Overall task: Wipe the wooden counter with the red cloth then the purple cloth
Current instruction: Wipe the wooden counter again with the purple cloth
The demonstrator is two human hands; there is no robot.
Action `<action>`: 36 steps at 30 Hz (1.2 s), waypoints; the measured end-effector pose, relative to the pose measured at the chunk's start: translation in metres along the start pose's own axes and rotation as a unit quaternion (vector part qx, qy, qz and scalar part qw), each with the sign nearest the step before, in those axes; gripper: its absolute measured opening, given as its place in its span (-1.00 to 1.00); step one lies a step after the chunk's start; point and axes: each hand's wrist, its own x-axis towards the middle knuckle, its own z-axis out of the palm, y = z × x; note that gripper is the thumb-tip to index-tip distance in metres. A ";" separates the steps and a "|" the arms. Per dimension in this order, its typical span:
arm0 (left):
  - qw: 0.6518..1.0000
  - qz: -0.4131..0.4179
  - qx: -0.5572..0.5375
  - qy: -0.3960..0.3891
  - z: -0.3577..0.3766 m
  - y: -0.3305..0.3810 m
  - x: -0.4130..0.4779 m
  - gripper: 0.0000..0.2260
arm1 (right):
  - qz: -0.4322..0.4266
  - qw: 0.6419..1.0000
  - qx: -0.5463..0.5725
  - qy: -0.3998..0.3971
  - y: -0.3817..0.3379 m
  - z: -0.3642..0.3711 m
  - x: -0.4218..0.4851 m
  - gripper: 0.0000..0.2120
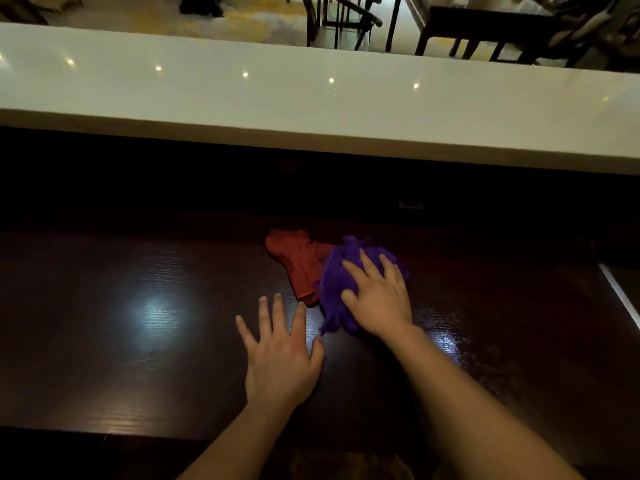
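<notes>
A dark glossy wooden counter (138, 323) fills the lower half of the head view. A crumpled red cloth (296, 258) lies on it near the middle. Touching its right side is a fluffy purple cloth (334, 282). My right hand (379, 296) lies palm down on the purple cloth, fingers spread over it and pressing it to the wood. My left hand (280, 355) rests flat on the bare counter just in front of the red cloth, fingers apart, holding nothing.
A raised white bar top (311, 109) runs across behind the wooden counter, with a dark recess under its edge. Chairs (343, 19) and a dark table (491, 29) stand on the floor beyond. A pale strip (620, 296) marks the counter's right end.
</notes>
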 end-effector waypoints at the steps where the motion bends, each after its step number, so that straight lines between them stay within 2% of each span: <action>1: 1.000 0.002 0.001 0.003 0.000 0.000 0.001 -0.44 | -0.003 1.000 0.006 -0.007 -0.002 -0.002 0.013 -0.37; 4: 1.000 -0.001 -0.006 -0.007 -0.002 0.000 0.000 -0.44 | -0.028 0.999 0.040 -0.010 -0.004 -0.009 0.012 -0.44; 8: 0.999 0.015 -0.035 0.000 -0.004 -0.003 -0.002 -0.50 | -0.161 0.986 0.052 -0.004 0.025 -0.003 -0.084 -0.47; 10: 0.999 0.031 -0.043 0.009 -0.004 -0.003 -0.002 -0.54 | -0.190 0.981 0.039 -0.017 0.044 0.002 -0.120 -0.45; 12: 0.998 0.044 -0.040 0.012 -0.004 -0.003 -0.002 -0.54 | -0.169 0.985 0.028 -0.012 0.050 0.000 -0.103 -0.44; 14: 0.996 0.073 -0.041 0.018 -0.003 -0.002 -0.004 -0.54 | -0.098 0.995 0.001 0.018 0.035 -0.007 -0.057 -0.43; 17: 0.990 0.121 -0.057 0.034 -0.002 -0.001 -0.005 -0.53 | -0.019 0.999 -0.036 0.014 -0.001 -0.006 0.013 -0.38; 19: 0.988 0.130 -0.064 0.043 -0.002 -0.001 -0.004 -0.54 | -0.027 0.999 -0.043 0.001 -0.013 -0.005 0.031 -0.41; 21: 0.988 0.129 -0.069 0.044 -0.002 -0.002 -0.006 -0.54 | -0.075 0.997 -0.031 -0.016 -0.005 -0.007 0.017 -0.45; 25: 0.989 0.128 -0.068 0.028 -0.003 -0.003 -0.006 -0.56 | -0.158 0.987 -0.004 -0.012 0.048 -0.003 -0.095 -0.43; 27: 0.989 0.127 -0.066 0.026 -0.002 -0.003 -0.005 -0.56 | -0.142 0.990 -0.003 -0.019 0.082 -0.003 -0.142 -0.41; 29: 0.990 0.128 -0.063 0.025 -0.002 -0.003 -0.004 -0.58 | -0.097 0.995 -0.020 -0.005 0.112 -0.010 -0.139 -0.39; 34: 0.991 0.121 -0.048 0.026 -0.002 -0.001 -0.003 -0.57 | 0.111 0.993 -0.022 0.031 0.106 -0.022 -0.072 -0.44; 36: 0.991 0.121 -0.043 0.023 -0.001 -0.002 -0.004 -0.56 | 0.082 0.996 -0.030 0.035 0.088 -0.011 -0.091 -0.46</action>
